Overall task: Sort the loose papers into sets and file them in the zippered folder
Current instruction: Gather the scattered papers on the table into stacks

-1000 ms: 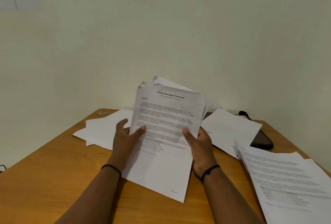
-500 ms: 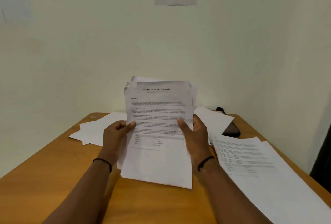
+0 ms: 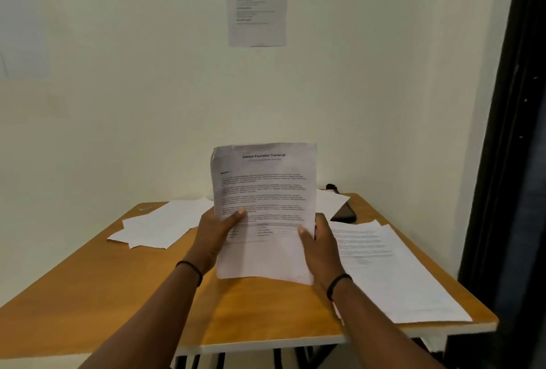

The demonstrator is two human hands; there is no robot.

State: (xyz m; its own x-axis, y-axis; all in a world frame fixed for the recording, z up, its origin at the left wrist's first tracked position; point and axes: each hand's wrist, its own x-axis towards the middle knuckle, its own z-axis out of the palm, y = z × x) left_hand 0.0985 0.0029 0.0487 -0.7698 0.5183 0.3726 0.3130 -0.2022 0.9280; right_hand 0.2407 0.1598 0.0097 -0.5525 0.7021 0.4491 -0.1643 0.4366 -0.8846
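Stack: the held papers (image 3: pixel 264 209), frame centre, are kept upright above the table (image 3: pixel 88 294).
Grip: left hand (image 3: pixel 214 235) and right hand (image 3: pixel 322 246) pinch the side edges.
Squaring: lower edges are best tapped level before filing.

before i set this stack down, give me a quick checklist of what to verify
1. Both hands grip the held stack: left hand and right hand pinch its side edges with the thumbs on the front. ok
2. Edges squared: top and sides look flush. ok
3. Front page readable: titled Sample Education Transcript. ok
4. Matching pile: the printed pile on the right shows a similar layout, but its text is too small to read. cannot tell
5. Dark folder at the back right is free: a blank sheet overlaps it. not ok
6. Folder unzipped: cannot tell
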